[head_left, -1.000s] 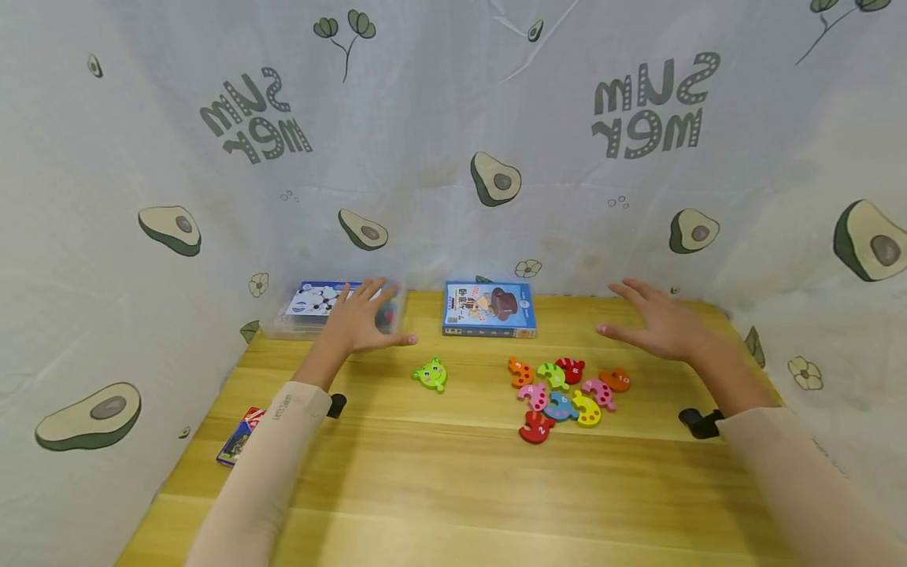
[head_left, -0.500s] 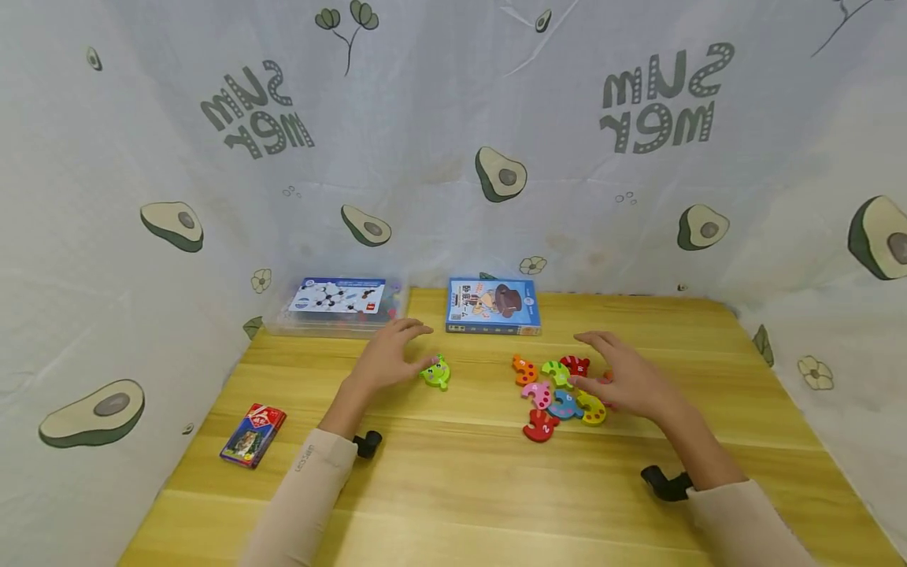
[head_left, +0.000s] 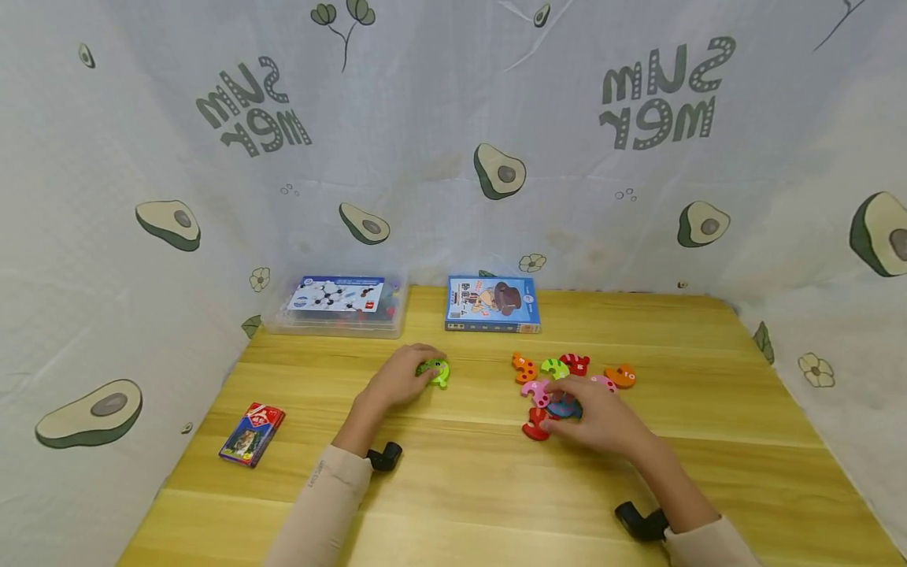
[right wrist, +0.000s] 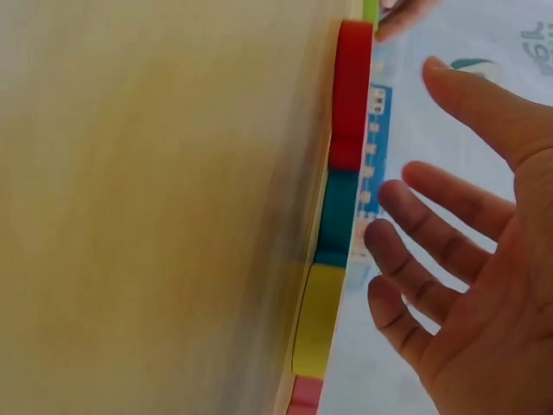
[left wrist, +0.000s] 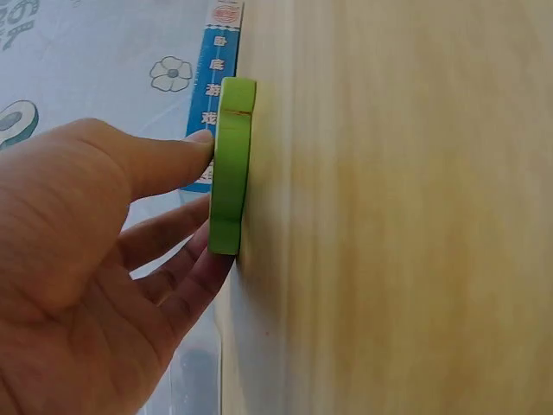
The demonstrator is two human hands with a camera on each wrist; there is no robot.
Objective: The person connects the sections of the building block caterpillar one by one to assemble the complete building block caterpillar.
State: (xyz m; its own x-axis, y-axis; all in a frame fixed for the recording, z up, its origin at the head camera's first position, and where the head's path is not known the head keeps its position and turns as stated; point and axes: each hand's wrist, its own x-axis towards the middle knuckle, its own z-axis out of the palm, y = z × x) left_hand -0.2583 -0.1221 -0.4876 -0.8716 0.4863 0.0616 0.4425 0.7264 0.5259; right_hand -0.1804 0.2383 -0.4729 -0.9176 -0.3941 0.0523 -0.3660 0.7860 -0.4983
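My left hand [head_left: 404, 376] pinches a green wooden piece with a smiling animal face [head_left: 441, 372] between thumb and fingers. From the left wrist view, the piece shows edge-on, close over the wood. Over a cluster of coloured wooden number pieces hovers my right hand [head_left: 598, 413], its fingers spread and holding nothing. Closest to its thumb is the red number piece [head_left: 534, 426]; the blue piece [head_left: 564, 407] lies beneath the fingers. A yellow piece [right wrist: 318, 320], hidden by the hand in the head view, appears in the right wrist view. Orange [head_left: 524, 368], light green [head_left: 555, 368] and pink pieces [head_left: 535, 392] lie beyond.
At the back of the wooden table [head_left: 453, 496] lie a clear plastic case [head_left: 340, 305] and a blue card-game box [head_left: 492, 304]. A small red and blue pack [head_left: 252, 434] is at the left. A printed cloth [head_left: 425, 142] hangs behind.
My left hand has come down and rightward from near the plastic case and taken hold of the green piece. My right hand has moved left and toward me, over the number pieces.
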